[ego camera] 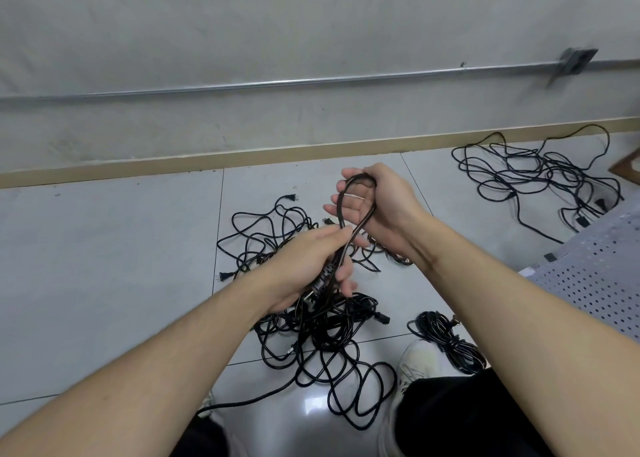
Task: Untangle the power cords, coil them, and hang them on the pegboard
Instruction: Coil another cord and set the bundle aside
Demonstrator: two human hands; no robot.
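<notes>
A black power cord loop (341, 204) stretches between my two hands above the floor. My left hand (308, 266) grips the lower part of the loop together with its plug end. My right hand (377, 207) holds the top of the loop, which is hooked over its curled fingers. Below my hands lies a big tangle of black cords (322, 335) on the tiled floor. A coiled cord bundle (446, 339) lies by my right foot. The pegboard (599, 276) is a white perforated panel at the right edge.
A second tangle of black cords (540, 176) lies at the far right near the wall. A metal conduit (277, 82) runs along the grey wall above a tan skirting board. My white shoe (417, 363) and dark trouser legs are at the bottom.
</notes>
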